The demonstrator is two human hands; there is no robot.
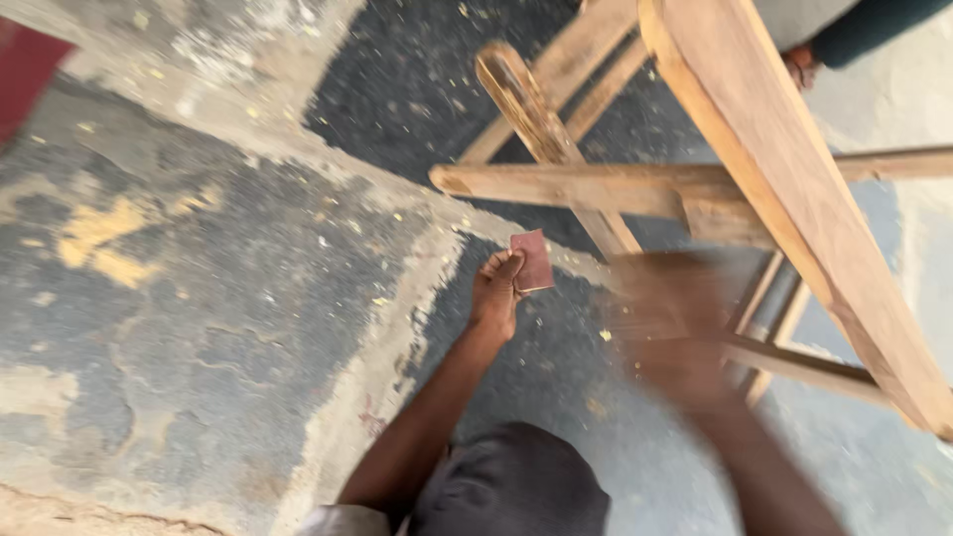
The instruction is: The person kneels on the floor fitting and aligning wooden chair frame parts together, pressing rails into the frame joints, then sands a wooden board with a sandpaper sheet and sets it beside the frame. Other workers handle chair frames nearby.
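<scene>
Left hand (496,288) closed around small reddish-brown rectangular sheet, apparently sandpaper (533,260); thumb and fingers pinching lower left edge, sheet held upright in the air, clear of the ground and just below the nearest wooden rail. Left forearm extended forward from lower centre of view.

Right hand (667,333) heavily blurred; open or closed cannot be told. Positioned against or just in front of lower rails of wooden frame (784,169), contact not confirmable.

Wooden frame unfinished, pale brown, tilted; broad slanted plank at upper right, horizontal rail (586,184) crossing mid-view, rounded-end leg (526,104) angled upward behind it.

Ground (199,298) rough concrete and dark asphalt, patched, yellowish stains at left, scattered pale flecks. Dark grey cloth over knee (511,486) at bottom centre. Red object (22,69) at upper left corner, partly cut off. Part of another person's dark garment (874,25) at upper right.
</scene>
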